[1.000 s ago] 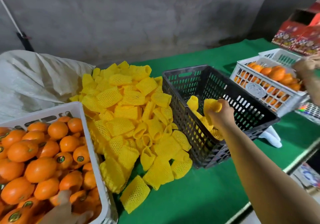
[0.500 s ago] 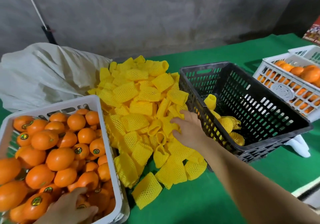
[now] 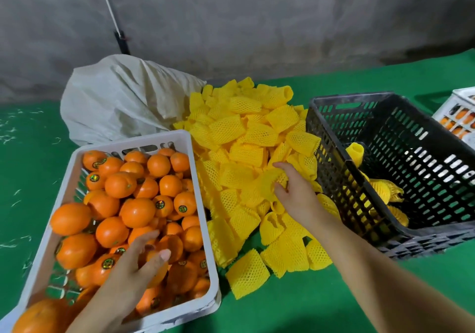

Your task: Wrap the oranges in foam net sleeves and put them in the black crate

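Reaching into the white slotted plastic crate (image 3: 195,178) at the near left of the green-covered table (image 3: 295,307), the left hand (image 3: 133,263) curled its fingers and thumb around one round orange (image 3: 154,263) lying among the heap of loose oranges (image 3: 115,204), many of them bearing small round stickers. The right hand (image 3: 295,191) lay on the pile of yellow foam net sleeves (image 3: 244,152) spread between the two crates, its fingers bent and pinching one yellow sleeve (image 3: 267,183) near the pile's right edge, just beside the black crate's wall. The black slotted plastic crate (image 3: 385,116) stood at the right, holding a few oranges already wrapped in yellow netting (image 3: 385,191) in its near corner. Behind the white crate and the sleeve pile slumped a crumpled pale cloth sack (image 3: 123,101), against a grey concrete wall (image 3: 257,24). Another white crate with orange fruit (image 3: 460,116) showed at the far right edge.
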`<state>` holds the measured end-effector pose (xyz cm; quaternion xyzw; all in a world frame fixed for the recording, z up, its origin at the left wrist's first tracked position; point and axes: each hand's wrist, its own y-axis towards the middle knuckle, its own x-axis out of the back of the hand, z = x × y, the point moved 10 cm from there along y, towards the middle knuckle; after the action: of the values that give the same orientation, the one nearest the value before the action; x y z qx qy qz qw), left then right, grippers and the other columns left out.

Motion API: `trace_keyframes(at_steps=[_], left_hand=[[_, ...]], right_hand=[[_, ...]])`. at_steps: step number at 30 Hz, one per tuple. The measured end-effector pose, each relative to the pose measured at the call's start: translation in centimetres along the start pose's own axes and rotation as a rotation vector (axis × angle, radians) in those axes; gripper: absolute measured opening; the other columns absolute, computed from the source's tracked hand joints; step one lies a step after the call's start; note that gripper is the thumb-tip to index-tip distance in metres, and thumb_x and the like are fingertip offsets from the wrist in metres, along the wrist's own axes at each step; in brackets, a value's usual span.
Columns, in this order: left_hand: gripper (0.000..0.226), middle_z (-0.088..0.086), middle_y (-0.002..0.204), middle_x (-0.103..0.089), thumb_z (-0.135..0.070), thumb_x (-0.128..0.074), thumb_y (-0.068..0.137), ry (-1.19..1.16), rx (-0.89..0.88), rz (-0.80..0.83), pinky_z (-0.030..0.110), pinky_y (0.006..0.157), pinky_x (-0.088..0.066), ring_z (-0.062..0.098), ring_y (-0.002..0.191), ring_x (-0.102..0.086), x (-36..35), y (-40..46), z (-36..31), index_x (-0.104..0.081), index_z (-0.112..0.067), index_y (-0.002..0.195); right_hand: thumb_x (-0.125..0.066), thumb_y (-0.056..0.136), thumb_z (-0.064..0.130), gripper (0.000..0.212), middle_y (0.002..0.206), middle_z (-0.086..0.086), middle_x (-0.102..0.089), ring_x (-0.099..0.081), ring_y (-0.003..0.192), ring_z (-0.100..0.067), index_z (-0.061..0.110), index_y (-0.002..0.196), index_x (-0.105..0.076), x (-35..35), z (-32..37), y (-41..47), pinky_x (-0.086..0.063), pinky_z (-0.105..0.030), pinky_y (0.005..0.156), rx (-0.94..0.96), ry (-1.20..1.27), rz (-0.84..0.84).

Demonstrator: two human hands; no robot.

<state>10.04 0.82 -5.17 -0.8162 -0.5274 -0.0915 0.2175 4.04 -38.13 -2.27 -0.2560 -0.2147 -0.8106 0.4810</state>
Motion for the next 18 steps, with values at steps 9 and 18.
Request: trace_keyframes(at_steps=[9,18], left_hand=[[0.063,-0.007,0.12,-0.071,-0.083,-0.074,0.07,-0.506,-0.229,0.0,0.042,0.094,-0.049,0.02,0.114,-0.065,-5.4,-2.5,-11.2,-0.071,-0.041,0.117],[0.052,-0.028,0.168,-0.018,-0.081,-0.066,0.082,-0.163,-0.459,0.212,0.01,0.106,-0.031,-0.02,0.152,-0.006,-8.5,-7.3,-14.5,-0.067,-0.059,0.128]], right_hand=[[-0.055,0.094,-0.007,0.026,0.079,-0.003,-0.065,-0.053,0.062,-0.012,0.015,0.101,-0.067,-2.4,9.6,-4.7,-0.041,-0.025,0.055,-0.137,0.53,-0.075],[-0.058,0.072,0.003,0.027,0.075,0.023,-0.056,-0.045,0.068,0.001,0.027,0.084,-0.052,-1.5,13.8,-8.0,-0.035,-0.021,0.056,0.011,0.305,-0.16]])
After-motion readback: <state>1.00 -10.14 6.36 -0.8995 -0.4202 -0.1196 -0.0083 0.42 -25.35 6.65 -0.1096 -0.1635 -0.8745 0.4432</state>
